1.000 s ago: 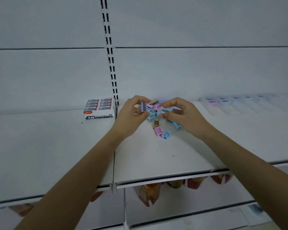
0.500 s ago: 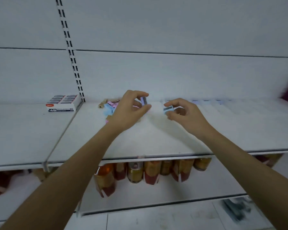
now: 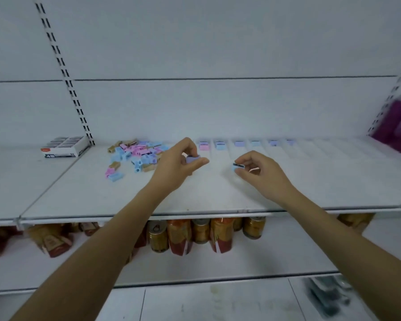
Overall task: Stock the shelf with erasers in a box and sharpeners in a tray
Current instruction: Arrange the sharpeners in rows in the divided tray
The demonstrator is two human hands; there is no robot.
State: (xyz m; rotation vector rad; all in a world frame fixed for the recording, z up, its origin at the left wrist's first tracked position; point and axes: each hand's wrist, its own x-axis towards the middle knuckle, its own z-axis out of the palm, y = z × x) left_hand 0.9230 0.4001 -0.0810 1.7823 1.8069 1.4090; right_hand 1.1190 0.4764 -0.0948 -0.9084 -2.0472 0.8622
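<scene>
My left hand (image 3: 180, 162) pinches a purple sharpener (image 3: 192, 159) above the white shelf (image 3: 195, 195). To its right, my right hand (image 3: 262, 173) holds a blue sharpener (image 3: 237, 167) between thumb and fingers. A loose pile of sharpeners (image 3: 136, 155) in pink, blue, purple and tan lies on the shelf left of both hands. Behind the hands a clear slotted tray (image 3: 310, 148) runs along the back, with several sharpeners standing in its left slots (image 3: 204, 145). A white box of erasers (image 3: 65, 147) sits at the far left.
A slotted upright rail (image 3: 64, 70) rises behind the eraser box. Cans and red-gold packets (image 3: 195, 235) fill the lower shelf. A purple object (image 3: 398, 128) sits at the far right of the shelf, blurred.
My hands have left the pile and moved right, each carrying one sharpener. They have spread apart, and the view has swung right, bringing the tray in behind them.
</scene>
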